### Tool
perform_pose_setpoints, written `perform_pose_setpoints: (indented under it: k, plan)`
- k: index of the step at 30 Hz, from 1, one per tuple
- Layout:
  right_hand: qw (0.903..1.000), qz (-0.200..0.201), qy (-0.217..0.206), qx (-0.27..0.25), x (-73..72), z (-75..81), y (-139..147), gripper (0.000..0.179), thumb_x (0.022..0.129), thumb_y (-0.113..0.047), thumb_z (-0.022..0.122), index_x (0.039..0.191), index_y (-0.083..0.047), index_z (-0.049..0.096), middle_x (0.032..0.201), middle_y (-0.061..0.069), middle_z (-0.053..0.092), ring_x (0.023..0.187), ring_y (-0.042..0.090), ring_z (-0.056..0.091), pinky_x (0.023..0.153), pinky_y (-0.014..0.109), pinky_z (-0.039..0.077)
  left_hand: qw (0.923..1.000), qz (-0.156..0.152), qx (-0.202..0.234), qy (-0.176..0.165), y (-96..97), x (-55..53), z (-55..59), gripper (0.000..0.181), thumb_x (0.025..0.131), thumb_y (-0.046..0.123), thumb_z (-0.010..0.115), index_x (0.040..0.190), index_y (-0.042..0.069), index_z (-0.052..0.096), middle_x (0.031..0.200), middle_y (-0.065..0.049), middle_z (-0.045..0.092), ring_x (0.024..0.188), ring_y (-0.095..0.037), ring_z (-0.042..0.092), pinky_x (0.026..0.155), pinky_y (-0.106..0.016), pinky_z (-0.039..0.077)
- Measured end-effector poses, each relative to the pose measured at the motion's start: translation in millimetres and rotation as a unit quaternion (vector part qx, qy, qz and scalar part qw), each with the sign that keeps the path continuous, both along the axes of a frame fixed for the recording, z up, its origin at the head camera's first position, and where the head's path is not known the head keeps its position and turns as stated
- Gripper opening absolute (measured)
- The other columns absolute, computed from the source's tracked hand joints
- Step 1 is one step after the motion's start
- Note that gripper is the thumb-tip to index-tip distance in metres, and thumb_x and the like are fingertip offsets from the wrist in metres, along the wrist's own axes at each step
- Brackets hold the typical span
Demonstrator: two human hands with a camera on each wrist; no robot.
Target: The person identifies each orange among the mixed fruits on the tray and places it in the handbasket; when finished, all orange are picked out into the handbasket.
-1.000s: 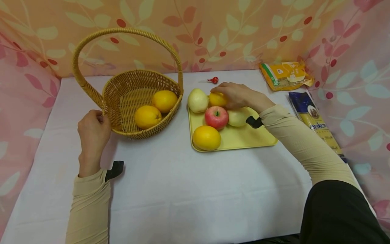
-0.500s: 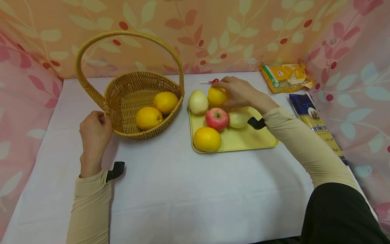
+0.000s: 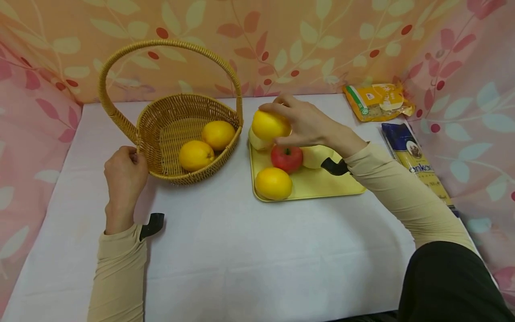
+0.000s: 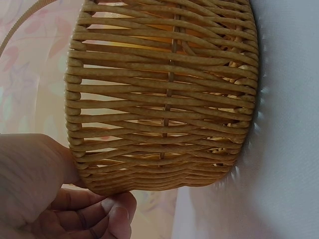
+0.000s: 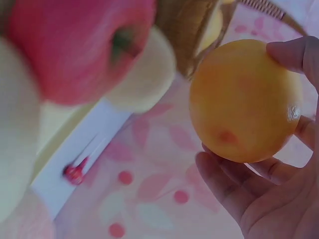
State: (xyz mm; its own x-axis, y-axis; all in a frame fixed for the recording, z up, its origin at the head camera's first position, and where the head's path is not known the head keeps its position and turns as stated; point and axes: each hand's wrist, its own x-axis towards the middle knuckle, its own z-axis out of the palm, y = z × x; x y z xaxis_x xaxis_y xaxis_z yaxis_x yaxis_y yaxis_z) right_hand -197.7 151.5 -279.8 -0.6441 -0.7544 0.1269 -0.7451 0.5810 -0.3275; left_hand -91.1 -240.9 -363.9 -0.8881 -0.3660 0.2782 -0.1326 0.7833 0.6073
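Observation:
My right hand [image 3: 307,123] holds a yellow lemon [image 3: 270,125] raised over the tray's back left corner, with thumb and fingers round it in the right wrist view. Under it, partly covered, sits a pale round pear [image 3: 257,142]. A red apple [image 3: 286,158], a second pale pear [image 3: 317,156] and another lemon [image 3: 273,184] lie on the yellow tray [image 3: 330,188]. My left hand [image 3: 126,179] pinches the left rim of the wicker basket [image 3: 149,134], by the foot of its tall handle. Inside the basket are two lemons [image 3: 196,155].
A red lollipop [image 5: 75,173] lies behind the tray, hidden in the head view. At the right edge rest an orange food packet [image 3: 380,102] and a blue-and-yellow pasta packet [image 3: 418,163]. Patterned cloth walls [image 3: 281,44] border the white table [image 3: 241,250].
My right hand has picked the lemon up from the back of the tray and moved it left, over the pale pear. The left hand stays at the basket rim.

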Motion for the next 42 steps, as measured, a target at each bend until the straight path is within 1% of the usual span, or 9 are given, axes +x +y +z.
perform_pose_setpoints:
  k: [8,13,18,22,26,30,33,37,42]
  plan:
    - [0.9966,0.076,0.025,-0.018,14.3,5.6,-40.7,0.065,0.079,-0.032,0.07,0.14,-0.019,0.052,0.124,0.012,0.051,0.093,0.024,0.055,0.081,0.036,0.048,0.9999,0.002,0.002,-0.012,-2.4,0.3,-0.5,0.035,0.093,0.009,0.044,0.11,-0.016,0.062,0.096,-0.032,0.065,0.085,-0.045,0.06,0.07,-0.046,0.042]
    - [0.9939,0.099,0.044,-0.019,15.6,8.4,-65.8,0.065,0.08,-0.032,0.067,0.141,-0.017,0.051,0.126,0.01,0.051,0.096,0.024,0.053,0.085,0.034,0.045,0.9999,0.003,0.004,-0.015,-3.1,0.1,-1.7,0.035,0.093,0.009,0.044,0.111,-0.015,0.062,0.096,-0.032,0.065,0.085,-0.044,0.06,0.069,-0.043,0.042]
    - [0.9953,0.088,0.039,0.008,14.4,12.0,-88.7,0.068,0.082,-0.036,0.065,0.144,-0.017,0.045,0.138,0.007,0.048,0.113,0.022,0.053,0.096,0.035,0.045,0.9999,0.002,0.001,-0.01,-2.9,-0.1,-2.5,0.035,0.093,0.009,0.045,0.11,-0.015,0.063,0.095,-0.031,0.064,0.085,-0.044,0.06,0.07,-0.045,0.042]
    - [0.9963,0.078,0.034,0.01,11.8,14.6,-104.9,0.07,0.083,-0.039,0.066,0.145,-0.016,0.042,0.144,0.005,0.046,0.123,0.021,0.05,0.103,0.036,0.044,0.9999,0.001,-0.001,-0.011,-2.7,-0.3,-2.3,0.034,0.093,0.009,0.045,0.109,-0.016,0.063,0.094,-0.031,0.064,0.084,-0.044,0.06,0.068,-0.043,0.041]
    - [0.9964,0.076,0.036,0.004,9.0,16.9,-119.5,0.068,0.083,-0.039,0.066,0.143,-0.015,0.044,0.143,0.004,0.047,0.123,0.02,0.049,0.105,0.035,0.042,1.0,-0.001,-0.002,-0.008,-2.7,-0.8,-2.7,0.034,0.093,0.009,0.045,0.108,-0.016,0.063,0.093,-0.031,0.064,0.082,-0.043,0.06,0.065,-0.039,0.04]
    - [0.9953,0.083,0.05,-0.001,5.9,15.7,-133.8,0.065,0.083,-0.035,0.067,0.141,-0.015,0.048,0.143,0.01,0.045,0.123,0.022,0.048,0.107,0.035,0.041,1.0,-0.001,-0.003,-0.005,-2.7,-1.8,-3.5,0.034,0.093,0.009,0.046,0.108,-0.015,0.063,0.092,-0.03,0.064,0.082,-0.043,0.059,0.064,-0.039,0.039]
    - [0.9947,0.081,0.063,0.001,4.3,13.6,-144.6,0.062,0.083,-0.034,0.068,0.141,-0.018,0.051,0.139,0.015,0.044,0.117,0.025,0.05,0.103,0.034,0.042,1.0,-0.001,-0.004,-0.002,-3.2,-2.3,-3.9,0.034,0.093,0.009,0.046,0.108,-0.016,0.063,0.092,-0.031,0.064,0.082,-0.044,0.06,0.065,-0.04,0.04]
    - [0.9946,0.073,0.073,0.012,2.1,11.2,-156.9,0.061,0.085,-0.033,0.066,0.143,-0.021,0.051,0.133,0.015,0.045,0.109,0.024,0.051,0.099,0.033,0.041,1.0,-0.001,-0.003,-0.004,-3.2,-2.0,-3.9,0.034,0.093,0.009,0.045,0.108,-0.016,0.063,0.092,-0.031,0.064,0.082,-0.043,0.06,0.065,-0.04,0.04]
    - [0.9932,0.066,0.092,0.027,-1.8,8.4,-167.7,0.062,0.087,-0.035,0.064,0.144,-0.017,0.048,0.135,0.012,0.048,0.116,0.024,0.051,0.106,0.033,0.038,1.0,-0.001,-0.006,-0.005,-3.2,-1.8,-3.6,0.034,0.093,0.009,0.046,0.108,-0.016,0.063,0.093,-0.031,0.064,0.083,-0.044,0.06,0.066,-0.043,0.041]
